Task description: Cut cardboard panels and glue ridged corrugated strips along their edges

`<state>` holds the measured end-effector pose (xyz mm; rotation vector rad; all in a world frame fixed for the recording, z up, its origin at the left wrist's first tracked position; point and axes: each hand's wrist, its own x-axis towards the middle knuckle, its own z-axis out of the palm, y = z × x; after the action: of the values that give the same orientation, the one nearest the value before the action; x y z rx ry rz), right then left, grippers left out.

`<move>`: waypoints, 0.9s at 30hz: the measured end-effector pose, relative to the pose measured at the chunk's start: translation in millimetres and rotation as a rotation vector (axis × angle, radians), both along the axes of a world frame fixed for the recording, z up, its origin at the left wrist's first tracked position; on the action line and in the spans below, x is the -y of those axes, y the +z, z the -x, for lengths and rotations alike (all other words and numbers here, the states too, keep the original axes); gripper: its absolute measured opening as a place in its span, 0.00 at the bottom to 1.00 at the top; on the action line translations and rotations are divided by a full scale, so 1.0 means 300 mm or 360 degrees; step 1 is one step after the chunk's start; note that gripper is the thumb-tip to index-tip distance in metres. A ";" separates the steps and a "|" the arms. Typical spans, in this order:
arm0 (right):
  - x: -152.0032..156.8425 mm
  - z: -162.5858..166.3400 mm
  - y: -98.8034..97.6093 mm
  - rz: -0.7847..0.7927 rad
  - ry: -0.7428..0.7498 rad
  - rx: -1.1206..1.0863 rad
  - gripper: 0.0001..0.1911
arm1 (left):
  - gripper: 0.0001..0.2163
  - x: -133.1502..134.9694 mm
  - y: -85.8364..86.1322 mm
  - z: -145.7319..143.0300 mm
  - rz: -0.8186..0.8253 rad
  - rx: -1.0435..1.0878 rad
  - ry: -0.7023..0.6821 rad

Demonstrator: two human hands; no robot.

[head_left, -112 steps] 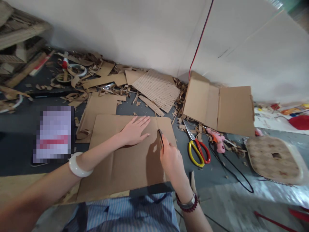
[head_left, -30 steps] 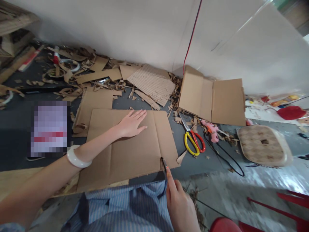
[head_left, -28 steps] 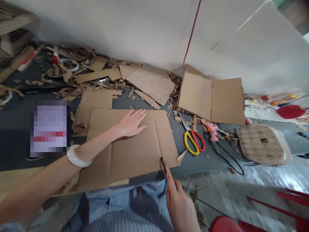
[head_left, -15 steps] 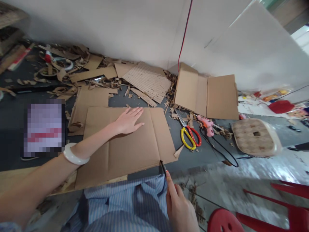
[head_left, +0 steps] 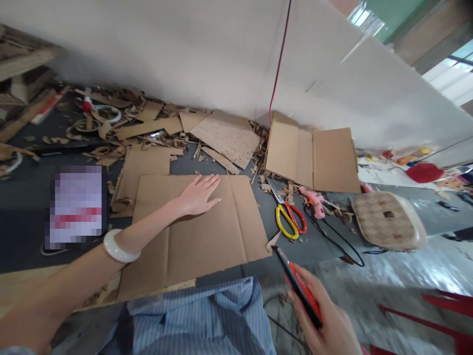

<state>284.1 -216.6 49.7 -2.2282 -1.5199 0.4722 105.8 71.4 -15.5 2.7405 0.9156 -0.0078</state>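
Observation:
My left hand (head_left: 200, 195) lies flat on a large creased cardboard sheet (head_left: 207, 241), fingers stretched out, pressing near its far edge. Two fold lines run across the sheet. In my right hand (head_left: 325, 310) is a black and red utility knife (head_left: 301, 288), its tip pointing up and away. The knife hangs apart from the sheet, just right of its near right corner. A small cardboard scrap (head_left: 273, 241) lies beside that corner. To the right rest scissors (head_left: 290, 221) with one yellow and one red handle, blades pointing away.
Cardboard scraps (head_left: 148, 123) pile along the wall. A folded cardboard piece (head_left: 334, 160) stands at the back right. A pink glue gun (head_left: 313, 201) with a black cord lies near a patterned, rounded object (head_left: 386, 219). At left is a blurred-out screen (head_left: 77, 207); red chairs (head_left: 443, 315) stand lower right.
My right hand has moved right with the knife, from the sheet's near edge to clear of its corner. My left hand stays on the sheet. The view has tilted slightly.

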 end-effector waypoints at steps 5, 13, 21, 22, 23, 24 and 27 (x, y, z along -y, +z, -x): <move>-0.292 0.000 -0.054 -0.0068 0.0126 0.0153 0.16 | 0.30 0.009 0.003 0.004 -0.0010 0.0003 0.0003; -0.660 0.043 -0.104 0.0170 0.0315 0.0413 0.21 | 0.29 0.007 -0.001 0.008 -0.0019 0.0009 0.0017; -0.731 0.103 -0.093 0.0298 0.0204 0.0554 0.20 | 0.30 0.005 -0.007 0.012 -0.0005 0.0036 -0.0003; -0.733 0.106 -0.093 0.0316 0.0196 0.0567 0.20 | 0.30 0.005 -0.006 0.012 -0.0005 0.0035 -0.0005; -0.735 0.108 -0.094 0.0333 0.0189 0.0579 0.21 | 0.30 0.005 -0.006 0.012 -0.0005 0.0030 -0.0007; -0.736 0.110 -0.094 0.0348 0.0187 0.0589 0.21 | 0.29 0.005 -0.006 0.011 -0.0005 0.0024 -0.0009; -0.733 0.113 -0.097 0.0372 0.0207 0.0616 0.22 | 0.29 0.005 -0.006 0.008 -0.0003 0.0014 -0.0005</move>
<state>250.4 3.4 20.7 -2.5209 -1.8972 0.2768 103.4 69.9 -17.2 2.7415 0.9091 0.0043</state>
